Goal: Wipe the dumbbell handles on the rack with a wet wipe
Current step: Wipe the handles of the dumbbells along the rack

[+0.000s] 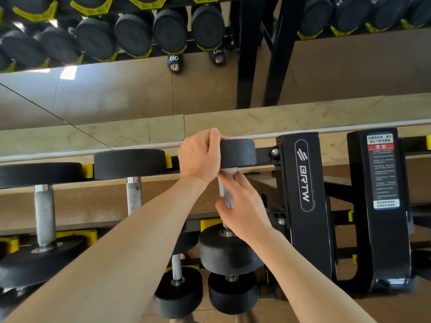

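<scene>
Two hands are seen at frame centre on one dumbbell [235,248] on the rack [300,183]: its far head is gripped by the left hand [200,157], while its handle [225,194] is pinched by the right hand [242,206], apparently through a wet wipe [229,171].

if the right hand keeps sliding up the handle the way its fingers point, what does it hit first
Most likely the far head of the dumbbell. The right hand holds the wet wipe around the handle, fingers pointing toward that head, which the left hand grips.
</scene>
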A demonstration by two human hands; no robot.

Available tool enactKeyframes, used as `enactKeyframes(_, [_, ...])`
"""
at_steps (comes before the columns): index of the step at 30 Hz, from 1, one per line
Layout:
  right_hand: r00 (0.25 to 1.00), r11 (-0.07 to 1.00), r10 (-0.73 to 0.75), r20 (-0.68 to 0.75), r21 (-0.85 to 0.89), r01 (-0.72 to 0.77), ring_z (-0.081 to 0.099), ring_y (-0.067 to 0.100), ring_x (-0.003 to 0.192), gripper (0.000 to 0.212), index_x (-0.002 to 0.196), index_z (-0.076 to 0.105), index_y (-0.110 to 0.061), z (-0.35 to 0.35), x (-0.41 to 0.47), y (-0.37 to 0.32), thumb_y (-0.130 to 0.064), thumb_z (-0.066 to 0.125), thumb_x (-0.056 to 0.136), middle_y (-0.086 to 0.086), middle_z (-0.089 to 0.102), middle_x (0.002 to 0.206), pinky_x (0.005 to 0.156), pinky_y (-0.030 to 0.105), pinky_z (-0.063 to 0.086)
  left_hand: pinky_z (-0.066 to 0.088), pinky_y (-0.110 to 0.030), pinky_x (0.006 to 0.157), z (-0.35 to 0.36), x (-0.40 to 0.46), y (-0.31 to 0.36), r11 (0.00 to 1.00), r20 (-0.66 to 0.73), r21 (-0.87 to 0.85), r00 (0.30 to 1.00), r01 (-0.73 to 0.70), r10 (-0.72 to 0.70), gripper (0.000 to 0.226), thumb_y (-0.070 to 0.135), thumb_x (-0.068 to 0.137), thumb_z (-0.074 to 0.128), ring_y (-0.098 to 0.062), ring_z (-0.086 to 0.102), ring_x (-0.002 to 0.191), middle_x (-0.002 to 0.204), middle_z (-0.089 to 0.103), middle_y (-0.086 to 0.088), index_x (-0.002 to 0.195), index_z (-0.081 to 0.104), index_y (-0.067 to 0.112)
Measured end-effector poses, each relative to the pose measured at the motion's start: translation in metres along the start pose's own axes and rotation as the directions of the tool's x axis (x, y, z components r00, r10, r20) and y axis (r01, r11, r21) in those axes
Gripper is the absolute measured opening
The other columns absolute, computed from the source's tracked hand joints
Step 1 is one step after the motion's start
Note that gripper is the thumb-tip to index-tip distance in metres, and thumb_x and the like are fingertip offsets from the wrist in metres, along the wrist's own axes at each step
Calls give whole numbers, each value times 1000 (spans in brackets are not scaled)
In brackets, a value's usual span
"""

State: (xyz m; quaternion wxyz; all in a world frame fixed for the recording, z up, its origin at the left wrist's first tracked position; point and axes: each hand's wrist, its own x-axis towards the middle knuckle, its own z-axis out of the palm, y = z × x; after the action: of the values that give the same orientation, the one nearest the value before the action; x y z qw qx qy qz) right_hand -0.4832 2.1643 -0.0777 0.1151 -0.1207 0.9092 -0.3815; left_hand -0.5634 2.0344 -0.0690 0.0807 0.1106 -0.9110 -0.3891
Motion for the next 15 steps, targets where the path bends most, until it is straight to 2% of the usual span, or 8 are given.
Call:
enactKeyframes(3, [988,934,152,-15,330,-139,50,-4,122,54,136,53,-35,-2,-1,0,-14,62,87,-19,56,132,96,12,40,50,-27,61,1,0,-1,1000,0,-9,1000,3,-3,51,38,103,31,-6,59,76,76,67,7,84,76,25])
enactKeyframes(5, [953,798,300,33,539,-270,52,-5,121,46,129,58,-39,-1,-2,-6,-12,56,91,-22,61,127,98,18,42,54,-34,64,1,1,-3,1000,-5,-9,1000,0,0,49,36,103,33,-7,59,76,75,66,7,83,76,25])
enactKeyframes(7, [917,640,391,80,692,-333,56,-3,117,41,123,63,-40,-1,-2,-12,-12,50,96,-19,65,123,99,26,46,55,-35,65,1,1,-3,1000,-7,-7,1000,4,-4,48,36,104,33,-7,59,77,75,67,6,83,76,26])
enactKeyframes(11, [833,422,536,134,813,-402,62,10,111,36,118,65,-34,-2,2,-12,-11,50,95,-8,66,119,90,32,52,47,-25,59,0,0,0,1000,1,-9,1000,-3,3,52,38,101,30,-6,59,75,74,67,7,83,77,26])
enactKeyframes(15, [796,200,501,340,849,-489,60,27,112,35,116,67,-21,-8,9,-3,-8,48,90,12,64,119,92,36,49,52,-31,61,0,1,-2,1000,2,5,1000,3,-3,55,41,101,28,-9,59,74,73,67,4,80,75,23])
